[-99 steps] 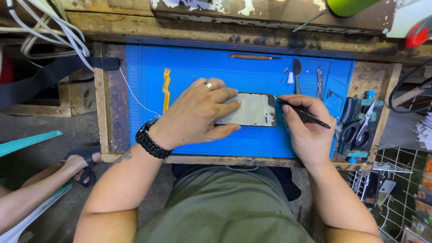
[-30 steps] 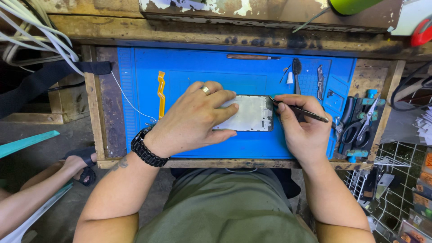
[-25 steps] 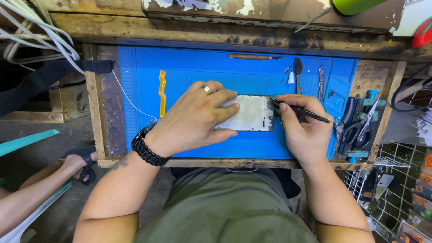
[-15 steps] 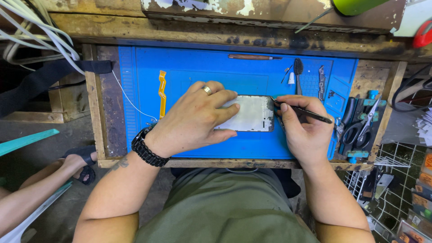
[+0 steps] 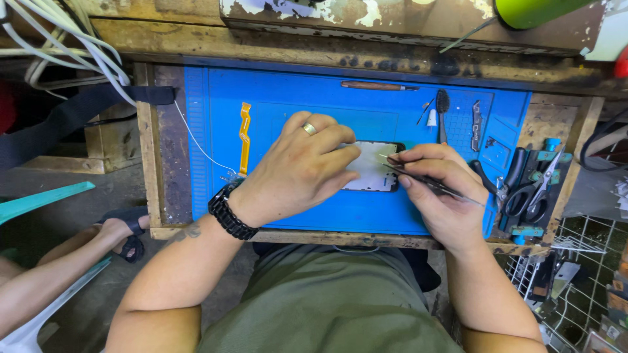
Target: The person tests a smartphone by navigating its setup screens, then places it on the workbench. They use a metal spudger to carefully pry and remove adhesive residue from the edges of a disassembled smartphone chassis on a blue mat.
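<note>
Worn wooden workbench (image 5: 157,163), grey concrete floor (image 5: 78,202), wire rack (image 5: 582,261), white cables (image 5: 59,46)

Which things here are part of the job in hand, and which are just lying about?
In use: left hand pressing down the phone; right hand holding tweezers to it; blue mat.

Lying about: orange flex cable, brush, scissors, wooden-handled tool.

A blue work mat (image 5: 275,91) covers the wooden tabletop (image 5: 163,163). On it lie an orange flex cable (image 5: 244,136), a wooden-handled tool (image 5: 374,85) and a small black brush (image 5: 443,112). Scissors (image 5: 533,196) sit at the right edge, white cables (image 5: 72,46) hang upper left.
</note>
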